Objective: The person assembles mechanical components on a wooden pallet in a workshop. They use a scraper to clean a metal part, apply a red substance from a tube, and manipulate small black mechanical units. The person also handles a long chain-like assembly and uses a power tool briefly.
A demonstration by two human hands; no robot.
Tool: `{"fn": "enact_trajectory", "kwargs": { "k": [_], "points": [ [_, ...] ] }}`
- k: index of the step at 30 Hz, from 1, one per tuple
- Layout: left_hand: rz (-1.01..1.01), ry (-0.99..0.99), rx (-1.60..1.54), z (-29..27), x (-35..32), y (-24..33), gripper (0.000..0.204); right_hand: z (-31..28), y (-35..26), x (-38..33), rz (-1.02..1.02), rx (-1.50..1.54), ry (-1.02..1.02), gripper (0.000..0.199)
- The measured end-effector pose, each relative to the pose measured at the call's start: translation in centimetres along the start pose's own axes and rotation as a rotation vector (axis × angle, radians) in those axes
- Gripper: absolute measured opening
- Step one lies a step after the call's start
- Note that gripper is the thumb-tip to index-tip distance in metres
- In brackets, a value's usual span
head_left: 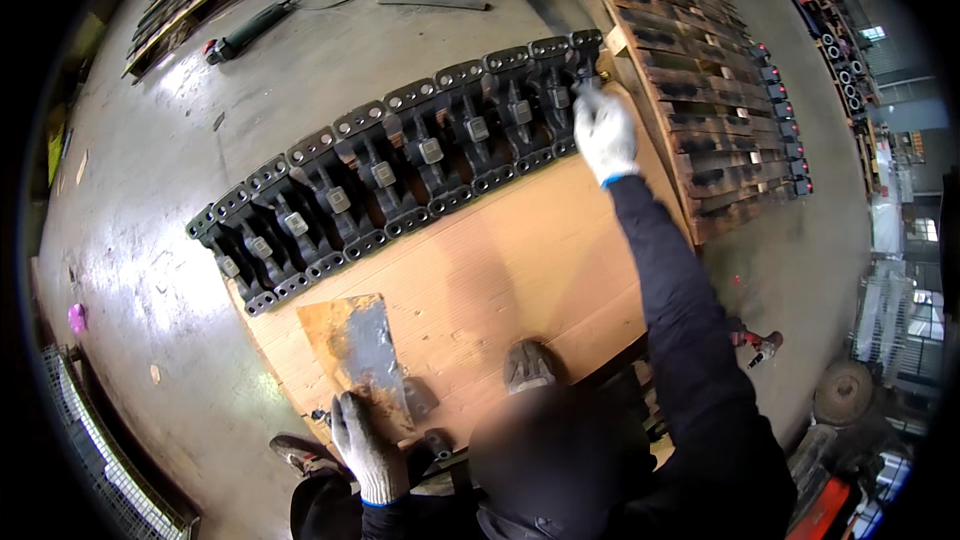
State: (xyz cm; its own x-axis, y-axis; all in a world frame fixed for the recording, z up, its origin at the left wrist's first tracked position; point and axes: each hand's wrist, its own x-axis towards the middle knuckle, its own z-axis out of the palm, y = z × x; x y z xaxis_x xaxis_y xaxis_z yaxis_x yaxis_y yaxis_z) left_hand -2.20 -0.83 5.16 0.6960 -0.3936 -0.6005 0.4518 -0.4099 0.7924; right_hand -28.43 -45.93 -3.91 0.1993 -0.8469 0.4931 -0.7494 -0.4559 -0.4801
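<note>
Right hand (606,134) blurs at black chain (383,175); left hand (368,455) overlaps stained plate (368,342); cannot tell either grip.

White glare (190,285) marks the grey floor (120,230), with a wooden pallet (690,88) and bright windows (926,230) at right.

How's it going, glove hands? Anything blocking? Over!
White-gloved left hand at edge of grey-smeared tan sheet. White-gloved right hand at right end of black metal link row, grip blurred. Row on tan board. Right hand partly covers row's end.
</note>
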Motion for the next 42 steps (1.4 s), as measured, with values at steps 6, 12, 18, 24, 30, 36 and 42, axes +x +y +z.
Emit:
{"fn": "enact_trajectory", "kwargs": {
  "k": [6,12,18,24,30,36,42],
  "points": [
    [0.794,0.0,0.984,-3.8,1.8,-4.3,0.046,-1.1,-4.6,-12.5,0.192,0.072,-0.222,0.029],
    [0.764,-0.087,0.933,-3.4,2.3,-3.9,0.056,-2.4,-6.6,-17.0,0.361,0.067,-0.305,0.029],
    [0.929,-0.07,1.148,-3.1,1.4,-2.7,0.049,-1.6,-3.6,-11.2,0.142,0.025,-0.061,0.029],
    [0.749,-0.092,0.947,-3.1,1.7,-3.7,0.042,1.1,1.8,-0.7,0.042,-0.07,0.056,0.029],
    [0.763,-0.075,0.971,-2.5,1.0,-2.9,0.051,3.4,4.5,2.6,0.104,-0.252,0.009,0.027],
    [0.835,0.003,1.107,-2.7,0.6,-2.6,0.044,4.2,4.6,3.6,0.176,-0.276,-0.079,0.029],
    [0.62,-0.104,1.129,-3.4,0.6,-2.3,0.071,4.9,6.2,2.7,0.12,-0.332,-0.095,0.032]
  ]
}}
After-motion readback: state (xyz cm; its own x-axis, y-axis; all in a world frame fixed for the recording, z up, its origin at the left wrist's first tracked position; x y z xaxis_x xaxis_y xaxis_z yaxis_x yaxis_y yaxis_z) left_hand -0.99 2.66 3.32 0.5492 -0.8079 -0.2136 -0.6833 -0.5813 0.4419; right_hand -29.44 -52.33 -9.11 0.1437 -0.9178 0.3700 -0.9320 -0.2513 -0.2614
